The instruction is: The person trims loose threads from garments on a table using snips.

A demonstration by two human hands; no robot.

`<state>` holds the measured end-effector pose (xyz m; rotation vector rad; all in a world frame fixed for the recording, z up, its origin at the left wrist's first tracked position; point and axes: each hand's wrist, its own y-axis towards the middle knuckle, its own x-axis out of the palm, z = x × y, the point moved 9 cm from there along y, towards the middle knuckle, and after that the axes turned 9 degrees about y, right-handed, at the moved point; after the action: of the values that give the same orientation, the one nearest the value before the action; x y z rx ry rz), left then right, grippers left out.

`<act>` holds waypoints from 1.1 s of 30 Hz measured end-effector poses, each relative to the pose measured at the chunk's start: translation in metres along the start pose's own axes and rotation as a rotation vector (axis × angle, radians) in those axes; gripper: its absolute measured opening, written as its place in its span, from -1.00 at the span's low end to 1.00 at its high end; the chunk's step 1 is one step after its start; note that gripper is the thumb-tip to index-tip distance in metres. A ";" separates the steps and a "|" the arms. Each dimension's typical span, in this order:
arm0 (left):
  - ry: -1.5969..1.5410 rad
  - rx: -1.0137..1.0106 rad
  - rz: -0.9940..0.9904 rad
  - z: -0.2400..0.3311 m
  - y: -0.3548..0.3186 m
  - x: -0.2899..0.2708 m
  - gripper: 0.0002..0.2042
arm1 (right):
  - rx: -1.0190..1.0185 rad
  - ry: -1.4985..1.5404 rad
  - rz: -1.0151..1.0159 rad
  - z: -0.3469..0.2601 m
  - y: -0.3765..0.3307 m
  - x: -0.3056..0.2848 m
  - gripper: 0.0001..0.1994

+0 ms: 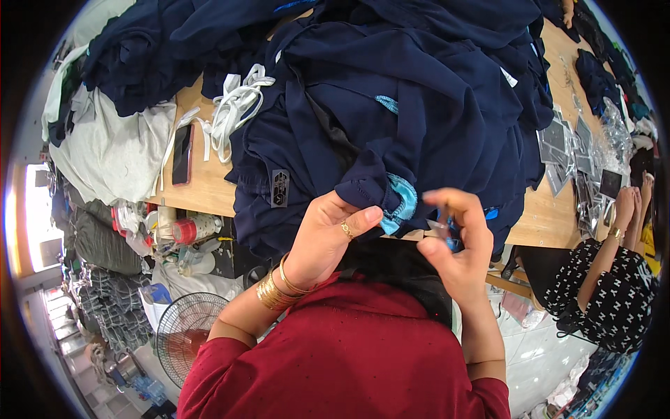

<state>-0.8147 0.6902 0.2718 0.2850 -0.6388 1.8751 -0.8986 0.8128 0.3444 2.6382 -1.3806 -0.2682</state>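
Wooden table [199, 192], soft crumpled navy garment [419, 119]

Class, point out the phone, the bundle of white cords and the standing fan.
Phone [182, 154], head view: middle of its dark screen.
White cords [234, 105], head view: centre of the bundle.
Fan [188, 328], head view: wire guard.

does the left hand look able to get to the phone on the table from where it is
Probably yes. The left hand grips the navy garment at the table edge, and the phone lies bare on the wood to its left, nothing covering it. It would need to release the cloth first.
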 end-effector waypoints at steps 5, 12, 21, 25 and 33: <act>0.152 0.269 0.078 0.034 0.001 -0.028 -0.95 | -0.004 -0.097 0.008 0.009 0.007 0.001 -0.88; -0.144 0.162 0.268 0.043 0.037 -0.129 -0.75 | 0.018 -0.677 0.226 0.076 0.011 -0.092 -0.91; -0.156 0.199 0.265 0.050 0.041 -0.132 -0.82 | -0.093 -0.593 -0.124 0.085 -0.006 0.014 -0.66; -0.361 0.295 0.134 0.088 0.041 -0.112 -0.82 | -0.144 -0.348 0.044 0.087 0.018 0.008 -0.79; 0.411 0.301 0.226 0.040 0.032 -0.049 -0.56 | -0.118 -0.298 0.149 0.016 0.050 -0.013 -0.88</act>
<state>-0.8286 0.6211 0.2719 0.0139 -0.1108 2.1652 -0.9493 0.7946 0.3411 2.4580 -1.5829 -0.7235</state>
